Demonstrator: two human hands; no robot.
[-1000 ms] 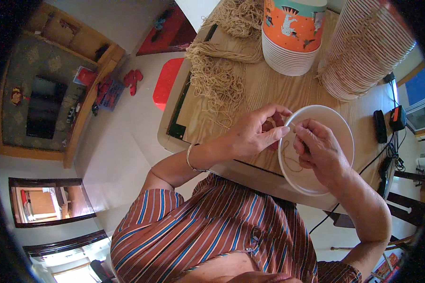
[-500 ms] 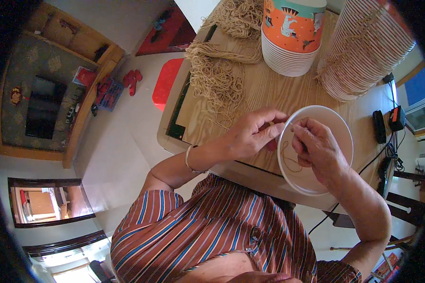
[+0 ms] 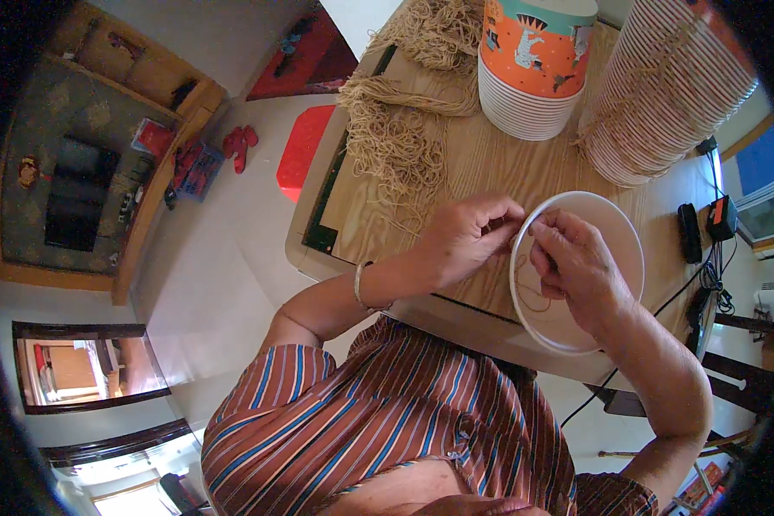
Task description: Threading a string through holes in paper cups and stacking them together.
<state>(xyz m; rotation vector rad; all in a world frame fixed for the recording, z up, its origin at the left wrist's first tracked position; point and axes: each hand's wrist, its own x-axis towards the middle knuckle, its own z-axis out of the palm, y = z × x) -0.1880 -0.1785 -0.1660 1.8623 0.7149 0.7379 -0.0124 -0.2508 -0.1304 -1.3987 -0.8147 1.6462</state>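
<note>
White tub (image 3: 623, 245) sits at the table's (image 3: 525, 163) near edge, mouth facing up, its oval rim running longest from near side to far. From where I stand, everything meets at the left stretch of that rim: the left hand (image 3: 473, 236) lies outside it, the right hand (image 3: 576, 258) reaches over into the mouth. The right thumb and forefinger are pressed together, seemingly pinching thin cord (image 3: 537, 301), which loops down inside, below the fingers. The left fingertips bunch against the rim's outside; whether they hold anything, I can't tell. Both hands are equally near that spot.
</note>
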